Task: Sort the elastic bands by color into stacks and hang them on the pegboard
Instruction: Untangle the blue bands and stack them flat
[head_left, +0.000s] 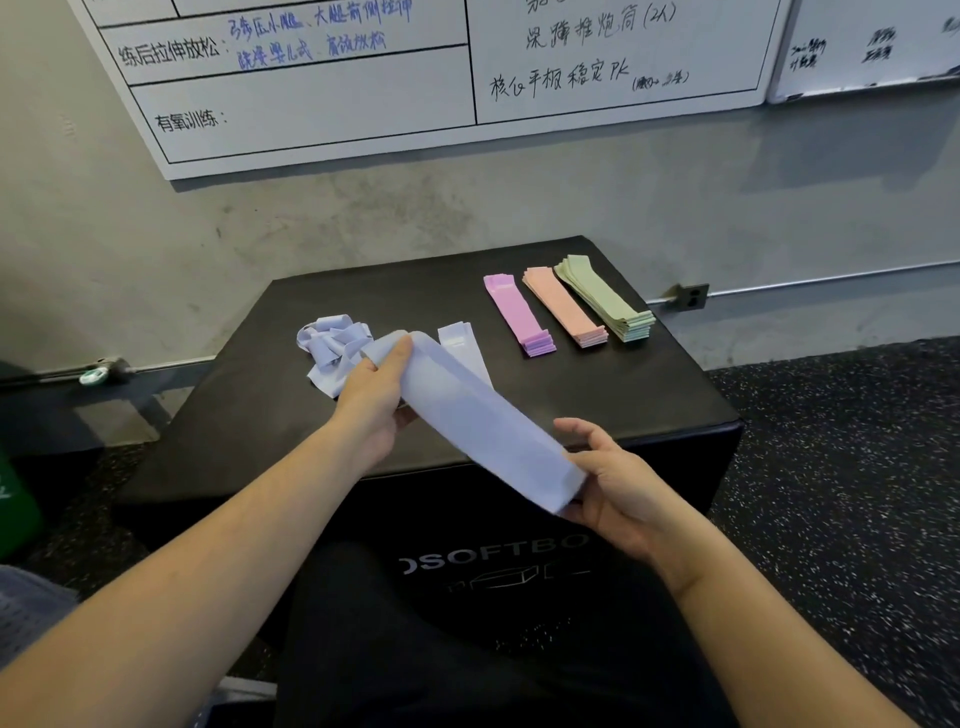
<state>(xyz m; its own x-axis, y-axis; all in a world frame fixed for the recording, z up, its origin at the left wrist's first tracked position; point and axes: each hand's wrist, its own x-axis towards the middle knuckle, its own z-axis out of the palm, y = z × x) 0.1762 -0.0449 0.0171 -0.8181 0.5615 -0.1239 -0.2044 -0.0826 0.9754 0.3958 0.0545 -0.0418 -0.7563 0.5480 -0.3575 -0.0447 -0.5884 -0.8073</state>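
I hold a pale lavender-blue elastic band (483, 426) stretched flat between both hands above the black soft box (649, 395). My left hand (376, 400) grips its far end with fingers curled over the edge. My right hand (618, 483) pinches its near end. A loose heap of the same pale blue bands (332, 348) lies on the box behind my left hand. One flat pale band (462, 348) lies beside it. On the right of the box stand three neat stacks: purple (519, 317), pink (563, 306) and green (605, 299).
A whiteboard (322, 104) with writing hangs on the grey wall behind the box. A wall socket (691, 297) sits at the right. Speckled dark floor (857, 493) surrounds the box. No pegboard is in view.
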